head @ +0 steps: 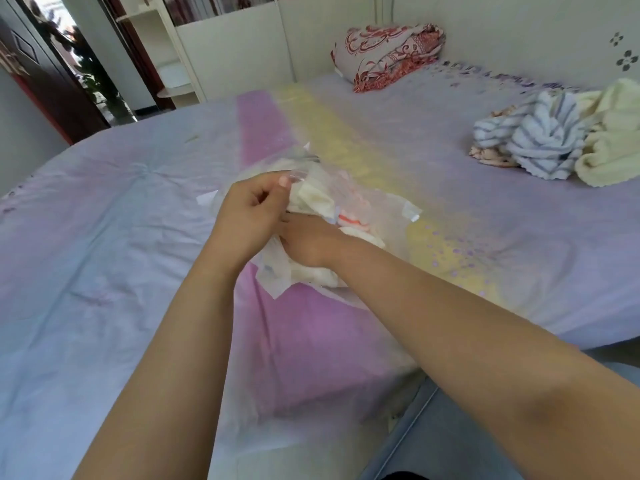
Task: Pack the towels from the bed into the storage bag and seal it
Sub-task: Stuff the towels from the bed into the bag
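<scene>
A clear plastic storage bag [384, 211] lies in the middle of the bed, with cream and pink-striped cloth showing through it. My left hand [247, 216] pinches the bag's upper edge between thumb and fingers. My right hand [308, 244] grips the bag's near side just below, its fingers hidden under my left hand. A blue-and-white striped towel [540, 140] is heaped at the far right of the bed, beside a pale yellow towel [613, 136], both well apart from my hands. A small pink patterned cloth [488, 155] peeks out under the striped towel.
The bed [104, 237] has a lilac sheet with pink and yellow stripes. A folded red-patterned quilt [388, 53] lies at the head by the wall. The bed's right edge drops to grey floor [433, 427]. A white shelf [166, 50] and doorway stand beyond the far left.
</scene>
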Motion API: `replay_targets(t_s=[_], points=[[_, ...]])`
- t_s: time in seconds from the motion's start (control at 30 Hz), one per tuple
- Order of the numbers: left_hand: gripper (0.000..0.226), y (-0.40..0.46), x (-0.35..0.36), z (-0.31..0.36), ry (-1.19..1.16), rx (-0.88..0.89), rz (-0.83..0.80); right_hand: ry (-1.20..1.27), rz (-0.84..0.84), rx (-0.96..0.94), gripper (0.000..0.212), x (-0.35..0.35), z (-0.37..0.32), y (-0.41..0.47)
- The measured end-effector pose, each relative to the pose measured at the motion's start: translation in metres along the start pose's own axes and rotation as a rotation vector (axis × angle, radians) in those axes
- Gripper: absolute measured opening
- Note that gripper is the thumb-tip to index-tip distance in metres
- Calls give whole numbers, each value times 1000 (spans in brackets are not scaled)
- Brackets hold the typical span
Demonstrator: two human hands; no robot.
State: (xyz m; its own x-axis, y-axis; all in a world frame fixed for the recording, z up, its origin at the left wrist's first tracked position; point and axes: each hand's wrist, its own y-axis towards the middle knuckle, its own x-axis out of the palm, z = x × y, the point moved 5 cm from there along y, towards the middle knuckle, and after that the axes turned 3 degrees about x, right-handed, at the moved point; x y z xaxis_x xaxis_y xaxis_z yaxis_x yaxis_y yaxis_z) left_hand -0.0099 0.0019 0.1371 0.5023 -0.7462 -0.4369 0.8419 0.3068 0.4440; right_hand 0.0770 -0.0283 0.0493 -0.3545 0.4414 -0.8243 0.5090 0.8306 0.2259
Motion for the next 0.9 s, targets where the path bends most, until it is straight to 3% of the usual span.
replay_targets(t_s=[0.13, 0.23, 0.37, 0.53, 0.63, 0.73, 0.83, 0.9], points=[[26, -1, 5, 0, 34, -19, -27, -283, -115, 71, 43, 9, 17, 14], [26, -3, 5, -8, 54, -52, 33, -164, -93, 46, 40, 9, 26, 1], [26, -4, 11, -13, 39, -71, 74, 332, 120, 147, 25, -15, 33, -48], [29, -6, 38, -7, 118, 23, 122, 528, 264, 242, 19, -40, 56, -122], [33, -6, 61, -4, 236, -22, 151, 616, 410, 303, 21, -55, 79, -148], [39, 1, 86, -11, 269, -122, 85, 644, 636, 428, 23, -76, 119, -163], [40, 12, 105, -16, 174, -109, 49, 509, 861, 596, 16, -104, 171, -177], [39, 21, 118, -16, 102, -100, 30, 340, 820, 720, 20, -123, 212, -179]])
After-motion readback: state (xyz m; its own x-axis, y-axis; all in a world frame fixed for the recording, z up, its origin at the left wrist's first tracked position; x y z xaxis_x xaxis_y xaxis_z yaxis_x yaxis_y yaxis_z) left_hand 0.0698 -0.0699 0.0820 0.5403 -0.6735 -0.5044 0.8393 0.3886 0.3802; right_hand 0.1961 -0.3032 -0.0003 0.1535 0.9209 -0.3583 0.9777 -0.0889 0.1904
